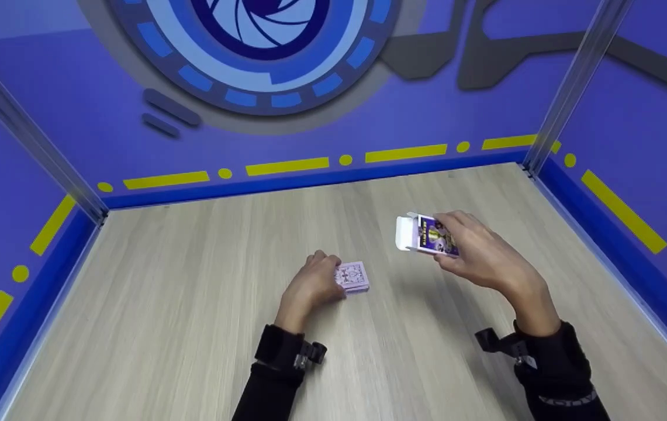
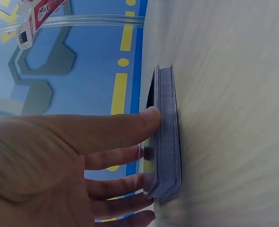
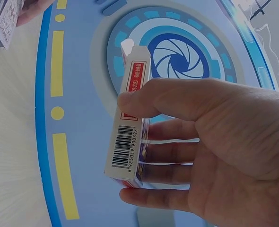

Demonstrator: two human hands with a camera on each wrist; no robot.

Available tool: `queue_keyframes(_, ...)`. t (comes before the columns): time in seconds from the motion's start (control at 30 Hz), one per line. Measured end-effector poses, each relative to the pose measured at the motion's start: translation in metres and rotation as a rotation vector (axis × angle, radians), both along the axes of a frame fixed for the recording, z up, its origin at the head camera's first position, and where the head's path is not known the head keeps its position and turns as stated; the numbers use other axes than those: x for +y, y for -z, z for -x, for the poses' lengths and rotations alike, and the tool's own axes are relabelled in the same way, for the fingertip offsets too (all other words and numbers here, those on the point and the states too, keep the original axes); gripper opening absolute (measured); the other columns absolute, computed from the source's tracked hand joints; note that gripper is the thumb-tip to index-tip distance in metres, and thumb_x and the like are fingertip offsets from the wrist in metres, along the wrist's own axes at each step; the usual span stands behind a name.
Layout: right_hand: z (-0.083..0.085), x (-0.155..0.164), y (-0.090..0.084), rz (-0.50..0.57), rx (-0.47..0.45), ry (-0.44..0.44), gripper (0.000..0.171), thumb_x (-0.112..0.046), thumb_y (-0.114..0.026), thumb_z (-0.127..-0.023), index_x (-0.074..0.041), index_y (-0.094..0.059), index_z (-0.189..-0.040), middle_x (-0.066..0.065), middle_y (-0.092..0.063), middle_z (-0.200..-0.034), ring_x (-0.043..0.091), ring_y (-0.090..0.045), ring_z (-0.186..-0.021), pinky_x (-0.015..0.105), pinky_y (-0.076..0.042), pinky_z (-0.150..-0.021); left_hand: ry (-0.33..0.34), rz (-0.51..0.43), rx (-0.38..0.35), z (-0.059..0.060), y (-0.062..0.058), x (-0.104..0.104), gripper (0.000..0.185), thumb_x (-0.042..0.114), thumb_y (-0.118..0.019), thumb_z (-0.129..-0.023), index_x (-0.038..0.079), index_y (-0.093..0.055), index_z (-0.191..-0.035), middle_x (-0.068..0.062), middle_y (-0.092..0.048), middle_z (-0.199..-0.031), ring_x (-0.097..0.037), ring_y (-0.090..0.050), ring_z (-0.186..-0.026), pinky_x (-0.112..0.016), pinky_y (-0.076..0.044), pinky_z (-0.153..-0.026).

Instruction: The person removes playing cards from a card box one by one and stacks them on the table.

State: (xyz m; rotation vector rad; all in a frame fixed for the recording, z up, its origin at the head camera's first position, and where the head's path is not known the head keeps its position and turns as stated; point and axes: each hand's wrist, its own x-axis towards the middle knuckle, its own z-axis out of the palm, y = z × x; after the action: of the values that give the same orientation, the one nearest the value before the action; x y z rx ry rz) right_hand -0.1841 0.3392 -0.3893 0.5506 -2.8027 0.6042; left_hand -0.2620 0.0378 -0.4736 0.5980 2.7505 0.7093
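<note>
A deck of playing cards (image 1: 353, 276) with a patterned back lies flat on the table. My left hand (image 1: 311, 282) grips its left end, with the thumb on the near long edge and the fingers round the far side. In the left wrist view the deck (image 2: 169, 137) shows its stacked edges, slightly uneven. To the right, my right hand (image 1: 488, 252) holds a card box (image 1: 435, 235) above the table, pinched between thumb and fingers. Its white end flap (image 1: 405, 233) stands open toward the left. The right wrist view shows a barcode (image 3: 124, 146) on the box's narrow side.
A light wood-grain table (image 1: 193, 304) spreads under both hands. Blue printed panels (image 1: 286, 146) with yellow dashes wall it at the back and both sides. Metal posts (image 1: 567, 88) stand at the back corners.
</note>
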Motion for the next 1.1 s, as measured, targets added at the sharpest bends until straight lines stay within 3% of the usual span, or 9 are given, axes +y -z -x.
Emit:
queue_keyframes(0.23, -0.001, 0.000, 0.000, 0.009, -0.001, -0.004, 0.061, -0.012, -0.080, -0.088, 0.006, -0.054, -0.139, 0.021, -0.060, -0.131, 0.031, -0.058, -0.108, 0.046, -0.052, -0.085, 0.014, 0.025, 0.007, -0.001, 0.002, 0.003, 0.072, 0.009, -0.091, -0.072, -0.004, -0.061, -0.136, -0.019, -0.057, -0.123, -0.034, -0.051, -0.116, -0.047, -0.045, -0.104)
queue_keyframes(0.43, -0.002, 0.000, -0.001, 0.006, -0.021, 0.002, 0.062, -0.013, -0.080, -0.089, 0.005, -0.053, -0.142, 0.022, -0.059, -0.133, 0.032, -0.058, -0.110, 0.048, -0.052, -0.087, 0.029, 0.038, 0.076, -0.004, 0.004, 0.007, 0.076, 0.012, -0.091, -0.071, 0.000, -0.058, -0.138, -0.020, -0.054, -0.127, -0.036, -0.049, -0.118, -0.054, -0.048, -0.096)
queue_keyframes(0.7, -0.002, -0.001, -0.002, 0.007, -0.012, -0.001, 0.063, -0.013, -0.081, -0.088, 0.006, -0.053, -0.141, 0.023, -0.059, -0.132, 0.032, -0.059, -0.110, 0.047, -0.052, -0.087, -0.007, 0.124, 0.112, -0.004, 0.011, 0.018, 0.060, 0.025, -0.090, -0.077, -0.002, -0.065, -0.124, -0.017, -0.056, -0.112, -0.035, -0.052, -0.108, -0.054, -0.052, -0.088)
queue_keyframes(1.1, -0.002, -0.001, -0.001, -0.011, 0.004, -0.001, 0.061, -0.012, -0.080, -0.087, 0.007, -0.054, -0.139, 0.022, -0.060, -0.129, 0.032, -0.060, -0.107, 0.048, -0.053, -0.085, -0.017, 0.170, 0.128, -0.007, 0.011, 0.025, 0.051, 0.021, -0.083, -0.083, -0.009, -0.065, -0.120, -0.018, -0.055, -0.108, -0.031, -0.052, -0.102, -0.049, -0.054, -0.084)
